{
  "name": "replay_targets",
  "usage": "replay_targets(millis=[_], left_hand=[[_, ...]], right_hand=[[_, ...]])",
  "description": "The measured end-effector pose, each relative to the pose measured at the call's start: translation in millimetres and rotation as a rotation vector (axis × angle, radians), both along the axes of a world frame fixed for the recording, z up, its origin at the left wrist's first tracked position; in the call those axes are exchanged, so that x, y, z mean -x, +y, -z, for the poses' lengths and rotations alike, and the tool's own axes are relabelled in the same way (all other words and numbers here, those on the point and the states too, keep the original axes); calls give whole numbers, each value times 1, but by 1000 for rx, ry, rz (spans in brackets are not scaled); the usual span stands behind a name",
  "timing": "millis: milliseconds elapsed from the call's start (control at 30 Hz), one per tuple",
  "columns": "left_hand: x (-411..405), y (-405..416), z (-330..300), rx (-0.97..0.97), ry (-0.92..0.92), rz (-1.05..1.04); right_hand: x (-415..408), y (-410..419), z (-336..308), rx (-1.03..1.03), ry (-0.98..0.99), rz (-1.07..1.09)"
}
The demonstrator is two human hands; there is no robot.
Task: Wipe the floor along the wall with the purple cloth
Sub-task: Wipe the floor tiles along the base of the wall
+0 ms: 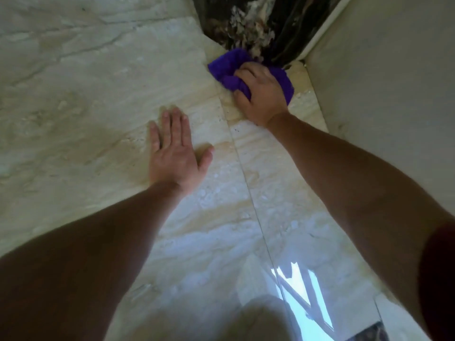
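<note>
Fingers (242, 76) of the right hand (261, 94) clutch the bunched purple cloth (227, 70), pressed on the floor (98, 94) at the far corner where the wall (381, 82) meets a dark marble panel (258, 20), suggesting the strip is nearly wiped, while the left hand (176, 153) lies open, flat.
</note>
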State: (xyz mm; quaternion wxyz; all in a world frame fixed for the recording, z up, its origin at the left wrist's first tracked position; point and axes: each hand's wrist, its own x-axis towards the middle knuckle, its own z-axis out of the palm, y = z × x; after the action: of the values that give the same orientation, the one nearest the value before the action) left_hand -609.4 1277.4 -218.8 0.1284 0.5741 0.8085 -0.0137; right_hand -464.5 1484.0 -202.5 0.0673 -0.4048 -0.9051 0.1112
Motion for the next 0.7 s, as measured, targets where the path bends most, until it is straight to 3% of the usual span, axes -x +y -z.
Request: replay_targets(millis=[200,433,567,700], left_hand=[[-4,-2,8,0,-7,52],[-1,0,-47,267,90,135],[-101,-84,-65,171,-53,258],[-209,-148,-114,263,-308,245]], right_hand=[[-121,-33,-7,157,-217,320],[-226,-169,-29,294,-283,336],[-282,-231,-50,398,-201,402],[-334,-283,-96,747,-152,575]])
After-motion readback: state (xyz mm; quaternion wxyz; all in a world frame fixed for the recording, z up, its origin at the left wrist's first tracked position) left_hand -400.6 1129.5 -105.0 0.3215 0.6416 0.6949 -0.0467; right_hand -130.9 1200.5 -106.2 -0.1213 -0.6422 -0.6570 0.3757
